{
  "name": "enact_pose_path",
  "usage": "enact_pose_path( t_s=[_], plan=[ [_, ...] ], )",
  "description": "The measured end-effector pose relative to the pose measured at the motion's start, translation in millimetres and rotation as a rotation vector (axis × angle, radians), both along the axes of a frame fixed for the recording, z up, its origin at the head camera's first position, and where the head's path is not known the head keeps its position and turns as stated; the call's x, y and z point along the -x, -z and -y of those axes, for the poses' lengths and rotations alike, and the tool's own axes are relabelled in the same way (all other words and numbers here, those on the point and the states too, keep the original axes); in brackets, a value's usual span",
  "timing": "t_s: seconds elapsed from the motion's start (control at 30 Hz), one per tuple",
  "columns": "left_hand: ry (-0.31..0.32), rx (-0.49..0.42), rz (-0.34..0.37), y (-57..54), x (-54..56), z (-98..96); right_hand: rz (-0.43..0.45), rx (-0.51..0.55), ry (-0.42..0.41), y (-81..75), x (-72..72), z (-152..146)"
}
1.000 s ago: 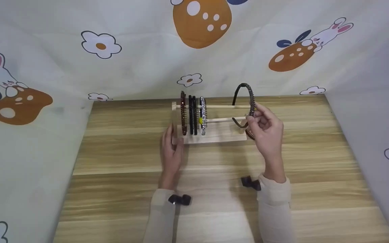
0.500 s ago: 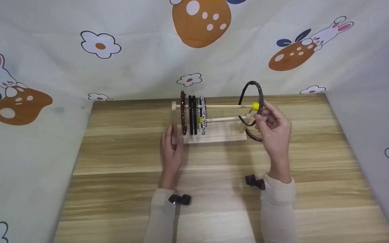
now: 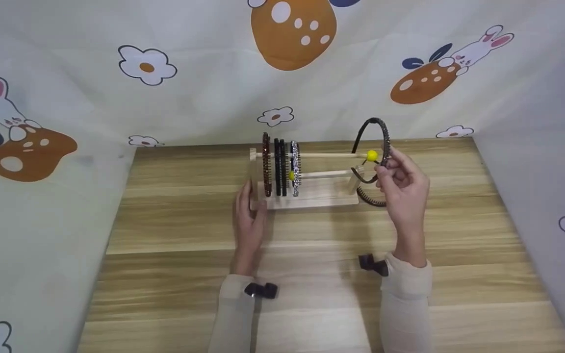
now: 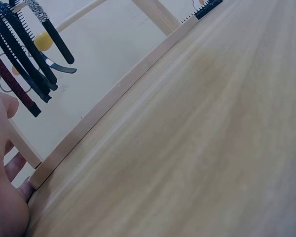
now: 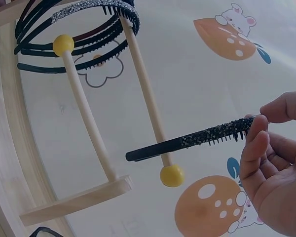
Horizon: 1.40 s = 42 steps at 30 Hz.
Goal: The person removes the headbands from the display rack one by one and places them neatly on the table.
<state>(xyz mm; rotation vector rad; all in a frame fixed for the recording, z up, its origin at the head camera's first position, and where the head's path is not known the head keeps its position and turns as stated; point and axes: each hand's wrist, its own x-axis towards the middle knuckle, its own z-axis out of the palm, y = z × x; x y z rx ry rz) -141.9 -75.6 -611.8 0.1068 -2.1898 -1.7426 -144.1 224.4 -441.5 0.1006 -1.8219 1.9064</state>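
A wooden headband stand (image 3: pixel 312 198) has two horizontal rods ending in yellow balls (image 3: pixel 372 155). A person's left hand (image 3: pixel 249 220) grips its left end, thumb and fingers around the end post and base. Pinched between thumb and fingers of the right hand (image 3: pixel 405 191) is a dark glittery headband (image 5: pixel 212 136) with small teeth. Its loop is near the upper rod's ball, crossing that rod just short of the ball in the right wrist view. Toward the left end of the rods hang a red headband (image 3: pixel 266 164), two black headbands (image 3: pixel 280 166) and a silver headband (image 3: pixel 295 169).
Another toothed dark headband (image 3: pixel 372 200) lies on the wood-grain table (image 3: pixel 312 304) by the stand's right end. A patterned cloth (image 3: pixel 204 108) with flowers and rabbits rises behind and at both sides.
The right hand has moved right with the dark glittery headband, along the upper rod toward its end. The upper yellow ball has come into view. The left hand and stand stay put.
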Motion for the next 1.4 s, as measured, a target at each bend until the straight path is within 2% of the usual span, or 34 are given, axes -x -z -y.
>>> enact_pose_path(
  t_s=[0.53, 0.67, 0.8, 0.9, 1.13, 1.4],
  plan=[
    [0.004, 0.012, 0.050, -1.5, -3.2, 0.8, -0.009, 0.003, 0.022, -2.7, -3.1, -5],
    [0.008, 0.001, 0.039, 3.5, -1.1, 1.6, -0.003, 0.011, 0.039, -4.2, -3.9, -9],
    [0.012, 0.022, -0.007, 8.2, 1.0, 1.9, -0.001, 0.031, 0.049, -4.4, -4.7, -13],
    [0.011, 0.048, -0.022, 5.5, 0.4, 1.3, -0.009, 0.050, 0.051, -4.4, -4.9, -16],
    [0.013, 0.039, 0.007, -3.5, -1.5, 0.1, -0.016, 0.072, 0.040, -5.3, -5.2, -21],
    [0.005, 0.033, 0.000, 0.0, -1.9, 1.0, 0.005, 0.074, 0.059, -6.1, -6.1, -24]
  ],
)
